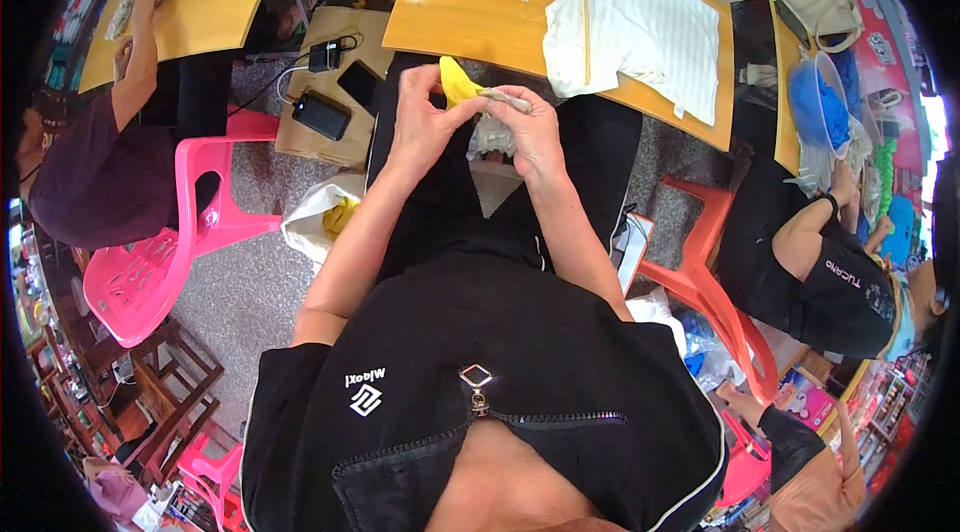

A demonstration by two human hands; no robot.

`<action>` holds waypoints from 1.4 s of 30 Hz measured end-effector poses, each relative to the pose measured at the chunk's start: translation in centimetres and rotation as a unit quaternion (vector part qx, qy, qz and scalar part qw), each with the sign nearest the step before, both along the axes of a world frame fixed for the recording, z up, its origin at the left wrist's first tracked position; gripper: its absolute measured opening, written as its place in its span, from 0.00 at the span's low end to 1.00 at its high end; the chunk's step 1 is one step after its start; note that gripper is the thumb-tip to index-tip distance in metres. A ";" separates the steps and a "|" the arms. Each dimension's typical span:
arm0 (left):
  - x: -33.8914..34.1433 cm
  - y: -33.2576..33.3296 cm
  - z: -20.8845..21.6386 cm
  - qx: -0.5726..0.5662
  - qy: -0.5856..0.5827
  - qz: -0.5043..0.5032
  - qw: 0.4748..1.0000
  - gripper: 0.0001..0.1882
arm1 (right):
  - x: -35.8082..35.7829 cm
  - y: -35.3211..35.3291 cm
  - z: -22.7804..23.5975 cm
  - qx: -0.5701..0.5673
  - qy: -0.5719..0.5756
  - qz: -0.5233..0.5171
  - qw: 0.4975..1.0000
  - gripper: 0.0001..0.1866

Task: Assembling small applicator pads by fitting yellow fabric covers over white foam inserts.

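Head view: grey bundle (half-hidden) behind fingers

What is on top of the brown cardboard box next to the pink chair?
On the cardboard box lie a dark power bank, a black phone and a small black charger with cables. What is inside the box cannot be seen, because it is closed.

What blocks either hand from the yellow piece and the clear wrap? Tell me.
Nothing visible. The left hand already pinches the yellow piece, and the right hand holds the clear wrap; both are held together over the lap, below the table.
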State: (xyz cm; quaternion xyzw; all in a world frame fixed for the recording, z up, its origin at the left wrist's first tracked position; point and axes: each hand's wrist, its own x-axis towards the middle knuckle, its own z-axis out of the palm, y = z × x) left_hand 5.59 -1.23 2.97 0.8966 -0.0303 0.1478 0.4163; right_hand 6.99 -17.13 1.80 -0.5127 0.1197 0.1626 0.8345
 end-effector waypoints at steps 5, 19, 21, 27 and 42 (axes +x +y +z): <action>0.3 -0.6 -0.7 -0.342 0.153 -0.005 0.927 0.18 | -0.1 0.3 -0.3 0.008 0.049 -0.004 0.999 0.11; 0.5 0.3 -0.5 -0.514 0.344 -0.035 0.785 0.15 | -0.6 0.5 -1.4 -0.060 -0.023 0.009 0.998 0.09; 0.4 0.2 -0.1 -0.506 0.314 -0.030 0.803 0.19 | -0.6 0.8 -1.4 -0.067 -0.020 -0.001 0.998 0.09; -0.4 -2.0 1.9 -0.162 0.012 0.002 0.987 0.25 | -0.5 0.5 -1.8 -0.044 0.013 -0.045 0.998 0.10; 1.2 -0.7 -1.6 -0.392 0.286 -0.056 0.873 0.07 | -0.2 -0.1 -1.4 -0.136 -0.014 -0.030 0.990 0.07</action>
